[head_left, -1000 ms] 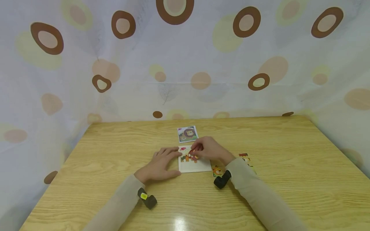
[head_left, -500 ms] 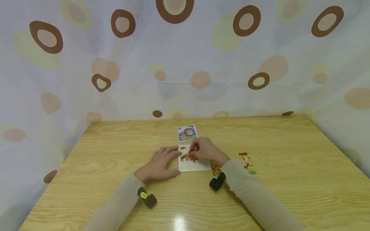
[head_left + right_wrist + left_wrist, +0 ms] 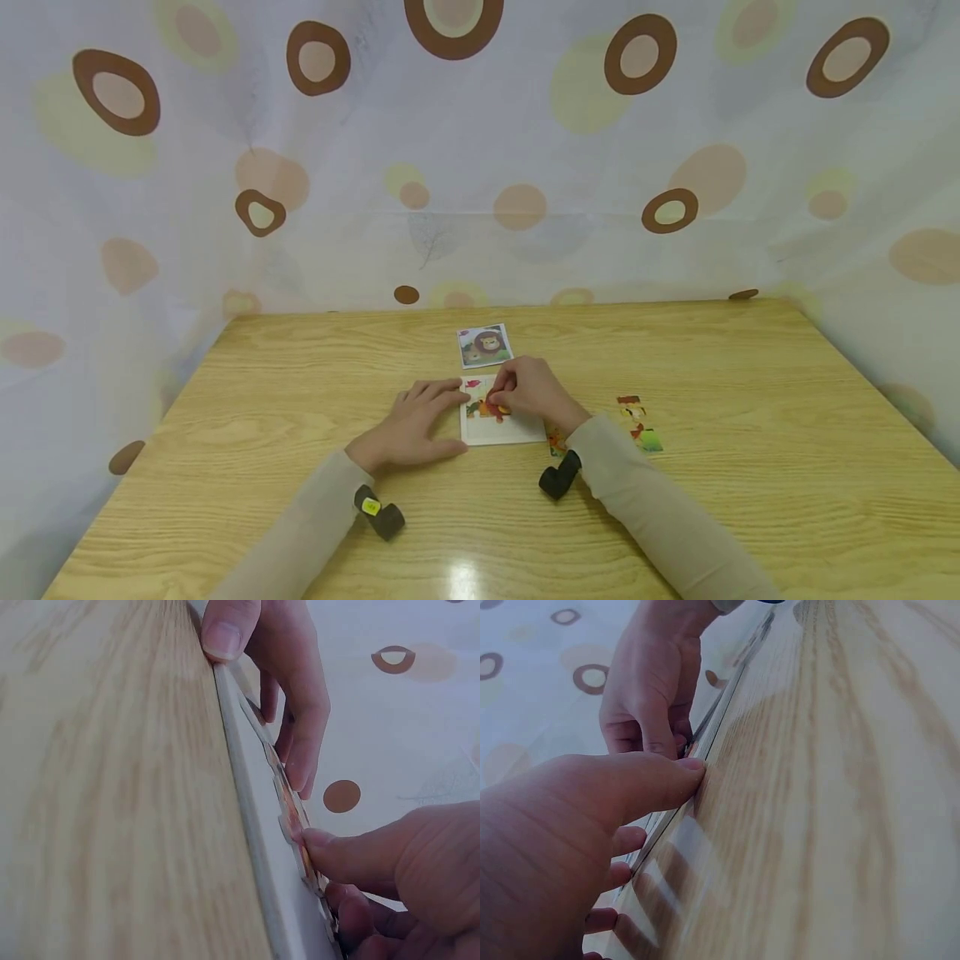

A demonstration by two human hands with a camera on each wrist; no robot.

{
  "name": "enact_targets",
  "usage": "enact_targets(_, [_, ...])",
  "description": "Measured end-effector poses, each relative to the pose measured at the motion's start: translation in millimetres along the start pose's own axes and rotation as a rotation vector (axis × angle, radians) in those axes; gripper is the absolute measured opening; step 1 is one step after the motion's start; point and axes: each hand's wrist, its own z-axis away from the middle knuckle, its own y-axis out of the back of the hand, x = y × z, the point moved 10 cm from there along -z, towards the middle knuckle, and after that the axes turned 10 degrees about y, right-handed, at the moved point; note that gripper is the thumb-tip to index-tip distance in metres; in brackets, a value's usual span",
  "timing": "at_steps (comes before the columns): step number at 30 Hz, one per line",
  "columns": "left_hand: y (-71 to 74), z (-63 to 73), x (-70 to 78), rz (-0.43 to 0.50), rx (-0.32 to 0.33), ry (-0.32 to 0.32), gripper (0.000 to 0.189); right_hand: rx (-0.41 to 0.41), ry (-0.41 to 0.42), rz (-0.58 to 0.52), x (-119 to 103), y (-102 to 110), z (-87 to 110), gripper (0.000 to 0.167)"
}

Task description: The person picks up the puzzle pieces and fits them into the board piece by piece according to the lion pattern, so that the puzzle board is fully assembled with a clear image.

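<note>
A white puzzle board (image 3: 513,432) lies flat on the table, with several joined jigsaw pieces (image 3: 476,408) across its upper part. My left hand (image 3: 415,425) rests at the board's left side; its fingers reach onto the top and its thumb touches the near edge, as the left wrist view also shows. Over the joined pieces, my right hand (image 3: 534,390) pinches a reddish-brown puzzle piece (image 3: 495,398), mostly covered by the fingers. In the right wrist view the right thumb (image 3: 352,859) presses at the edge of the coloured pieces (image 3: 291,817).
A picture card (image 3: 484,345) with a lion lies behind the board. Loose puzzle pieces (image 3: 636,412) are to the right, one with green (image 3: 649,440). Another orange piece (image 3: 556,440) is partly under the right wrist. A patterned cloth (image 3: 450,150) hangs behind the wooden table (image 3: 285,400).
My right hand and forearm have shifted slightly left over the board, uncovering more of the loose pieces at right. My left hand stays at the board's left side.
</note>
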Motion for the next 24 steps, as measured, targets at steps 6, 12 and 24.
enact_targets(6, [-0.4, -0.3, -0.1, 0.004, 0.001, 0.002, 0.063, -0.014, 0.043, 0.001, -1, 0, 0.4, 0.009])
enact_targets(12, [0.7, -0.1, 1.2, 0.013, -0.001, 0.005, 0.063, -0.055, 0.071, -0.048, -4, 2, 4.4, 0.007])
enact_targets(24, [-3.0, -1.7, -3.7, 0.007, -0.006, 0.012, 0.063, -0.042, 0.258, -0.060, -16, 15, 9.2, 0.008])
